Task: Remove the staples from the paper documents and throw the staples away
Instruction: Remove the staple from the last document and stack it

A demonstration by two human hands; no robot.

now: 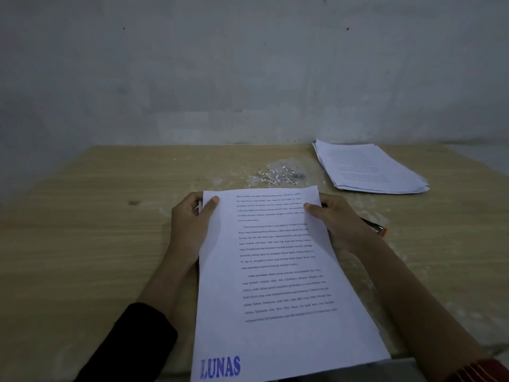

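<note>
1. Document (275, 271) of printed text was held low over the bench (82, 230), its top edge pointing away from the person and its bottom end reaching past the bench's front edge.
2. Left hand (190, 224) gripped the document's top left corner, with the thumb lying on the top page and the other fingers curled beneath the paper, mostly out of sight.
3. Right hand (338, 221) gripped the top right corner in the same way, with the thumb pressed on the top sheet and the remaining fingers hidden under the paper.
4. Stamp (220, 366) in blue, reading "LUNAS", sat at the document's bottom left corner.
5. Scraps (275, 176), small pale bits with a grey clump among them, lay scattered on the bench just beyond the document's top edge. Whether the clump was staples could not be told.
6. Stack (369, 169) of loose printed sheets lay beyond and to the right of the document, apart from it and close to the wall (220, 64).
7. Tool (378, 230), dark with an orange end, lay on the bench to the right of the document, mostly hidden behind the right hand.
8. Sleeve (132, 346) of dark cloth covered the left forearm beside the document's left edge.
</note>
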